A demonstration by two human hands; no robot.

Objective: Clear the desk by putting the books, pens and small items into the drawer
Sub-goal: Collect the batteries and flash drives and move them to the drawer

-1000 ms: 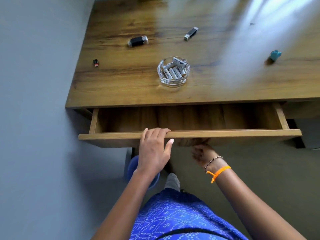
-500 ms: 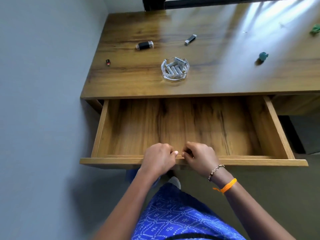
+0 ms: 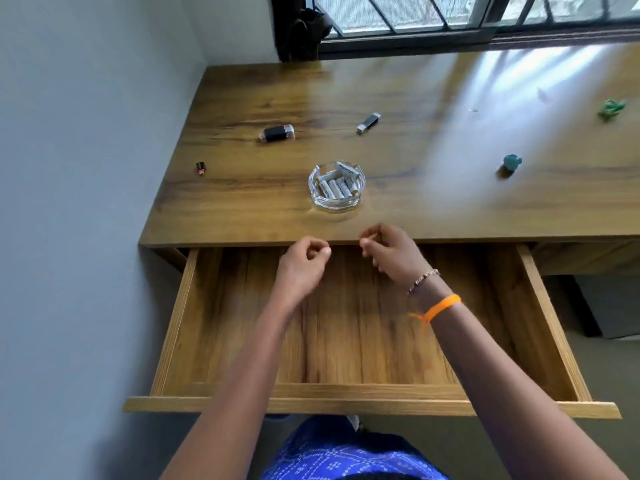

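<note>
My left hand and right hand, fingers loosely curled and holding nothing, hover over the open drawer. On the wooden desk against a grey wall, under the window: a dish of batteries, two USB sticks.

Drawer open; left hand and right hand loosely curled over it, holding nothing; glass dish of batteries on desk.
</note>
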